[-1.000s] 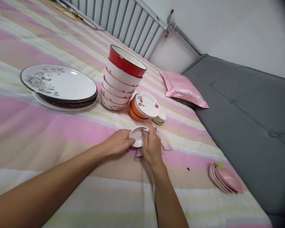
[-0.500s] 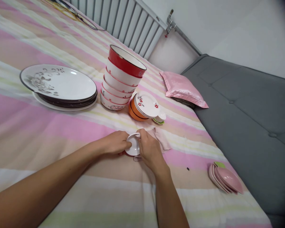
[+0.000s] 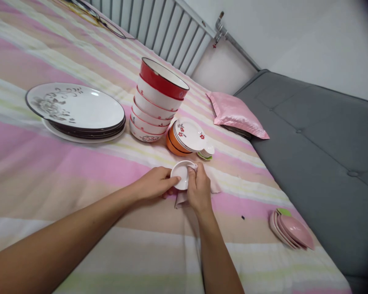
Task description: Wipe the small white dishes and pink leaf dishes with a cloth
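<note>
Filling most of the view, a bed [image 3: 125, 249] in a pink, white, beige and yellow-green striped sheet carries all the crockery. A grey padded headboard [image 3: 309, 118] runs along the right, and a pale radiator [image 3: 153, 28] stands at the far edge. Near the headboard lies a shiny pink pillow [image 3: 237, 116].

On the left is a stack of large plates [image 3: 79, 106], the top one white with a grey flower and dark rim. Just beside it rises a tall stack of bowls [image 3: 158, 106], red uppermost, white below. Next come orange bowls [image 3: 175, 143] bearing small flowered plates [image 3: 190, 134]. Pink dishes [image 3: 294, 232] nest by the headboard side, a green piece [image 3: 283, 212] showing behind them.

Nearest the viewer are the left hand [image 3: 159, 181] and right hand [image 3: 199, 185]. The right fingers pinch a pale pink cloth [image 3: 181, 200] over the rim of a small white dish [image 3: 183, 173]; the cloth's lower part hangs beneath. The left fingers grip the dish's opposite side, thumb over the inside, the others partly hidden. The dish sits between both sets of fingers, tilted, hollow toward the viewer. A tiny black bit [image 3: 243, 217] lies on the sheet, well apart.
</note>
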